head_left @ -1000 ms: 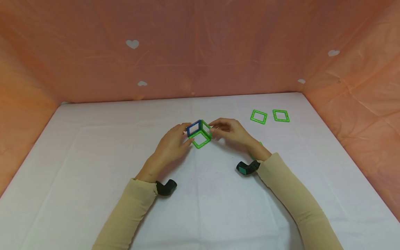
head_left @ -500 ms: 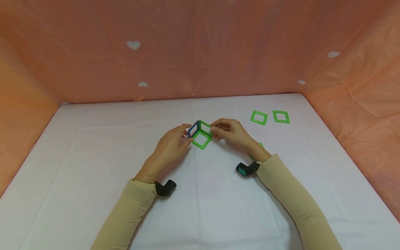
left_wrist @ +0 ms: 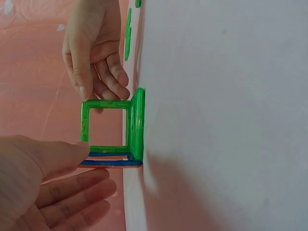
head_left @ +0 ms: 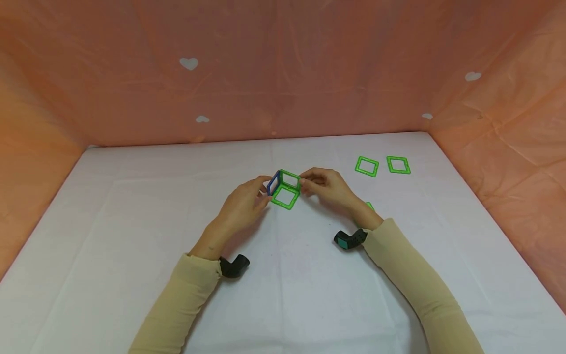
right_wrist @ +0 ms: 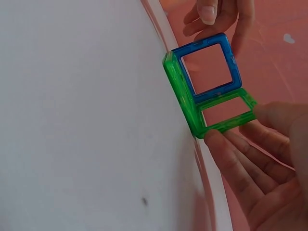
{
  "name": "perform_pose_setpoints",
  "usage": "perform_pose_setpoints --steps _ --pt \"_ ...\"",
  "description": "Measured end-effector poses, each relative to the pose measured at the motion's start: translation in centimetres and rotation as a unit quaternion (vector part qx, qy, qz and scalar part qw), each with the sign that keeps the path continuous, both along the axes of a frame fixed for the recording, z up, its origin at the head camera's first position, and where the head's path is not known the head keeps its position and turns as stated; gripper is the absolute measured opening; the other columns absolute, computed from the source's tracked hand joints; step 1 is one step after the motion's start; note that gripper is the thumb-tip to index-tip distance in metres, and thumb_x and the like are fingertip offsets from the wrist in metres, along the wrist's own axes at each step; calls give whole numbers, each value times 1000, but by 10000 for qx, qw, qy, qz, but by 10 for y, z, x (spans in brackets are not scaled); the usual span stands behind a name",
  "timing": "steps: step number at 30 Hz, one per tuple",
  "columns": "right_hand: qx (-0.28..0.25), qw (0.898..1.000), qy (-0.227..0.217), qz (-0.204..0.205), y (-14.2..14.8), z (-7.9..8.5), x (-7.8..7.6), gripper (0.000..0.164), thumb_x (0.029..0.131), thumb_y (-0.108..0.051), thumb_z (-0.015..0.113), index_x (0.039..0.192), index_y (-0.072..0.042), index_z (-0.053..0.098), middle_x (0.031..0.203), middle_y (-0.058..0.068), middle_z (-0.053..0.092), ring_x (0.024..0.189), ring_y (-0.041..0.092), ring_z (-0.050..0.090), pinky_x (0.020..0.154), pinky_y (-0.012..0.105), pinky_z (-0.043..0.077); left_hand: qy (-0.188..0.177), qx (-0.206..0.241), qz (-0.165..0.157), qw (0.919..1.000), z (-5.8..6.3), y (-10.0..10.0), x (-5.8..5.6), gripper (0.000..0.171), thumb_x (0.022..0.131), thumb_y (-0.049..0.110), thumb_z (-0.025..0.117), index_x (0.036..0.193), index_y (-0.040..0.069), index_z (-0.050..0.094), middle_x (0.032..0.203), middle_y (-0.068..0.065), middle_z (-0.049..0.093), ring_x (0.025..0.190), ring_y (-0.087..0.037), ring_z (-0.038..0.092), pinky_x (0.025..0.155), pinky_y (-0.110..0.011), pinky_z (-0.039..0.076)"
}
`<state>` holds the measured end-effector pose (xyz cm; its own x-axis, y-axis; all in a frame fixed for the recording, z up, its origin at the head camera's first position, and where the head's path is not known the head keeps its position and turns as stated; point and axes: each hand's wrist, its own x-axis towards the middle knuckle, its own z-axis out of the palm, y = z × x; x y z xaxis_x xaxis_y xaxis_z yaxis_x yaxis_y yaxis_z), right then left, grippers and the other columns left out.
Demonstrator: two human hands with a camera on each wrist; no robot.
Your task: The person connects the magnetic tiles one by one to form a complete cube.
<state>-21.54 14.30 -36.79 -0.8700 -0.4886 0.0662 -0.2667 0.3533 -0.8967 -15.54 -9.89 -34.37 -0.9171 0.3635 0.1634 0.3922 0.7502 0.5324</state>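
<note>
Three square magnetic tiles meet in a corner shape between the hands. One green tile (head_left: 281, 204) lies flat on the white table. A blue tile (right_wrist: 235, 70) stands upright on its left, and another green tile (left_wrist: 84, 120) stands upright at its back. My left hand (head_left: 240, 204) pinches the blue tile, thumb on its edge and fingers on its outer side. On the other side, my right hand (head_left: 329, 187) pinches the upright green tile by its right edge, with thumb and fingertips. The lower fingers of both hands hold nothing.
Two loose green tiles (head_left: 366, 172) lie flat at the back right of the table (head_left: 132, 206). A further green piece (head_left: 369, 205) is mostly hidden under the right wrist. Orange cloth (head_left: 274, 73) hangs behind the table and along its sides.
The tile corner has turned a little between the hands: the blue tile now appears narrower and the upright green tile faces more toward me. Both hands keep nearly the same place.
</note>
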Motion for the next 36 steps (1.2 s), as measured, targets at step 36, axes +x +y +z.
perform_pose_setpoints --steps 36 --pt "-184 9994 308 2 0 -2 0 50 90 -2 63 138 2 47 120 24 63 109 34 63 91 36 51 74 443 -176 9988 -5 13 -7 58 95 13 60 144 0 32 93 -10 67 80 -21 63 74 -37 50"
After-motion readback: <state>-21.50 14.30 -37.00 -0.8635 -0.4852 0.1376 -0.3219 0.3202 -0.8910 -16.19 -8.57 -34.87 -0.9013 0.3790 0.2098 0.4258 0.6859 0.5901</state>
